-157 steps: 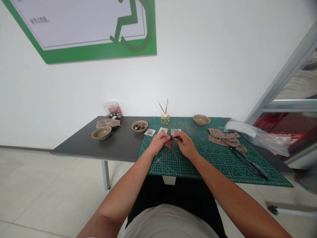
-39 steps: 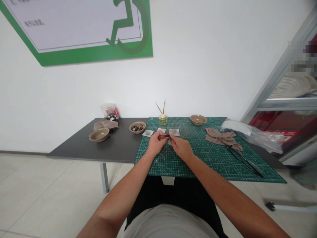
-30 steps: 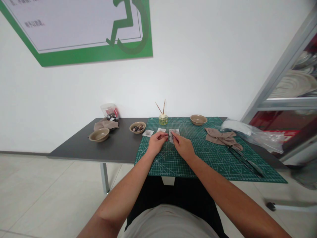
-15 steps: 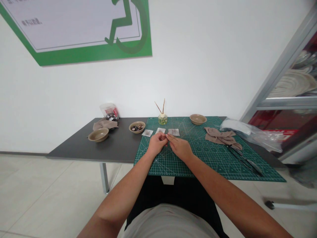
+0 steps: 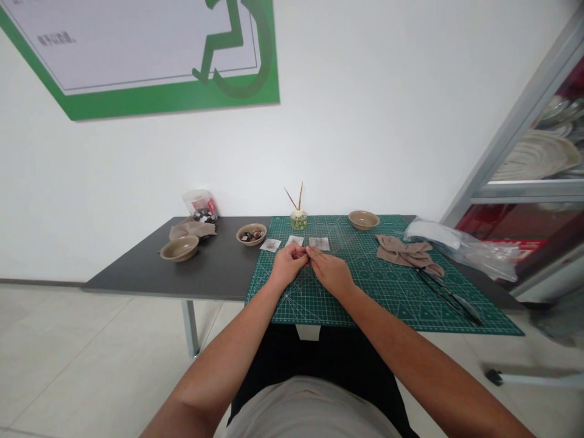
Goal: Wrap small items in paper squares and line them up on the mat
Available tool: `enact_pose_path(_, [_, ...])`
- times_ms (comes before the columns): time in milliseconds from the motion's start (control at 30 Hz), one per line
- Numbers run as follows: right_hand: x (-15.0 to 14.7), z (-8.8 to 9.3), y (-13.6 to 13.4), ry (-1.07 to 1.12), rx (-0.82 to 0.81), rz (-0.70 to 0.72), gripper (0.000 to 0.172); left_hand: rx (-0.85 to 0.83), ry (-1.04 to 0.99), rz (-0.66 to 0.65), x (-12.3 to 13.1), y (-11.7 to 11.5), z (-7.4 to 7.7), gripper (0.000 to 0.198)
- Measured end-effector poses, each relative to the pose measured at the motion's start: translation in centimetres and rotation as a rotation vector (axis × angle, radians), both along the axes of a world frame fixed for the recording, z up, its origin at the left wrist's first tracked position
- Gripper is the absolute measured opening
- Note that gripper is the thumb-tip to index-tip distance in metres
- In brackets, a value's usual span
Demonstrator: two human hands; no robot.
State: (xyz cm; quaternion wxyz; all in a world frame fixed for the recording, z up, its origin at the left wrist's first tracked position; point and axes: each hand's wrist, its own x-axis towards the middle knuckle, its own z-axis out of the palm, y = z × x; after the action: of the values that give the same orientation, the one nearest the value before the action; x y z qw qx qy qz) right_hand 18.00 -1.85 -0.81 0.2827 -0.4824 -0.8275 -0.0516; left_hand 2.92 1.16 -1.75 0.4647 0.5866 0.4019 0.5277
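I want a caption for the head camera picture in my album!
Left hand and right hand close together above a green mat, three white squares just beyond.

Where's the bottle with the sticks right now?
In the head view, the bottle stands near the back of the green mat, behind the middle white packet, right of the bowl of pieces.

Left hand (image 5: pixel 287 266) | touching right hand (image 5: pixel 335 272) | above green mat (image 5: pixel 387 298) | white squares (image 5: pixel 319 244) beyond

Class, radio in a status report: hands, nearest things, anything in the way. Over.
Left hand, right hand: fingertips together over green mat; anything held, hidden. Three white squares just beyond. Nothing seen in the way.
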Motion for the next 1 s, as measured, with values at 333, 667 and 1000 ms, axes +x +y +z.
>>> enact_pose_path(333, [1.1,-0.8,1.7,0.565,-0.213,-0.078,0.039,-0.047,-0.136,-0.018,0.0,0.2,0.2,0.035])
enact_pose_path(667, [0.9,-1.0,2.1,0.453,-0.181,0.216,0.036,0.007,0.315,0.062,-0.4,-0.2,0.7,0.022])
enact_pose_path(1000, [1.8,-0.5,2.0,0.368,-0.301,0.012,0.017,0.368,0.961,-0.061,0.2,-1.0,0.8,0.020])
